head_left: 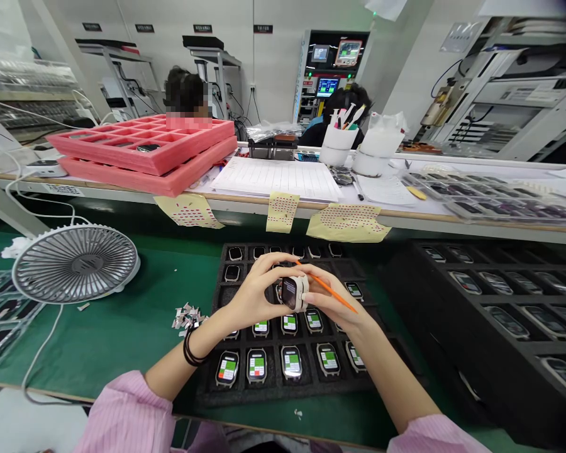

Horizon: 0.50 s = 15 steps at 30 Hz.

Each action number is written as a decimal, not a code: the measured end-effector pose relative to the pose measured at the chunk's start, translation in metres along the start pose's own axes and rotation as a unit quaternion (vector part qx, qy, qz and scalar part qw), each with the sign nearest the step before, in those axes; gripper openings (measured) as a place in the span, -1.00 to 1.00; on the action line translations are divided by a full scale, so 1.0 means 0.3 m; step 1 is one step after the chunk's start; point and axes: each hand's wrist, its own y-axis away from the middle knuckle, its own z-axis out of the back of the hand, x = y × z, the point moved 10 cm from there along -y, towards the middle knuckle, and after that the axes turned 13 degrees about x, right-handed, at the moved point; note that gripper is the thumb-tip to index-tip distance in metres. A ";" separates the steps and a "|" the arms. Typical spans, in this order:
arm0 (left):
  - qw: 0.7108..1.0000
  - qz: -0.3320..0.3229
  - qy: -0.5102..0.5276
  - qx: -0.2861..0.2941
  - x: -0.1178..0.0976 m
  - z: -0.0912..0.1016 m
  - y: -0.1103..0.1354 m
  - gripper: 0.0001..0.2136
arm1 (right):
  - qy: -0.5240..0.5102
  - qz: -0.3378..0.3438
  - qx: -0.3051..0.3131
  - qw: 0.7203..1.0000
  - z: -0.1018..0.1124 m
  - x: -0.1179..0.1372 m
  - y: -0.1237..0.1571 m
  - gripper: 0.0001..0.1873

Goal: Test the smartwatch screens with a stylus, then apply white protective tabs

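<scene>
Between my two hands, above a black foam tray [274,352], is a smartwatch [290,293] without a strap, its dark screen turned to the left. Fingers and thumb of my left hand [259,289] wrap round its top and bottom edges. My right hand [332,299] presses a thumb and fingertips against the back of the watch, where a second pale piece sits; I cannot tell what that piece is. A thin orange stick [329,287] slants across my right hand, held in its fingers. Smartwatches [291,363] with green and white screens lie in the tray's pockets below.
Small white scraps [188,318] and a grey fan [78,261] are on the green mat at left. A black tray stack [434,340] with more watches stands at right. Above runs a shelf with pink foam trays [146,151], paper sheets [276,179] and a pen cup [338,145]. Two people sit beyond.
</scene>
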 end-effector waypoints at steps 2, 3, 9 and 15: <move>1.000 0.006 -0.005 0.001 0.006 -0.002 -0.001 -0.66 | -0.005 0.001 -0.003 1.000 -0.006 0.001 -0.002 -0.53; 1.000 0.010 -0.007 0.001 0.009 -0.004 -0.002 -0.66 | -0.004 -0.001 -0.008 1.000 -0.007 0.000 -0.002 -0.53; 1.000 -0.005 -0.009 -0.001 -0.004 -0.013 -0.004 -0.69 | 0.004 0.002 -0.034 0.999 -0.004 -0.005 0.005 -0.55; 1.000 0.021 -0.011 -0.017 0.016 0.001 0.004 -0.65 | 0.087 0.035 -0.077 0.993 0.024 0.035 0.014 -0.54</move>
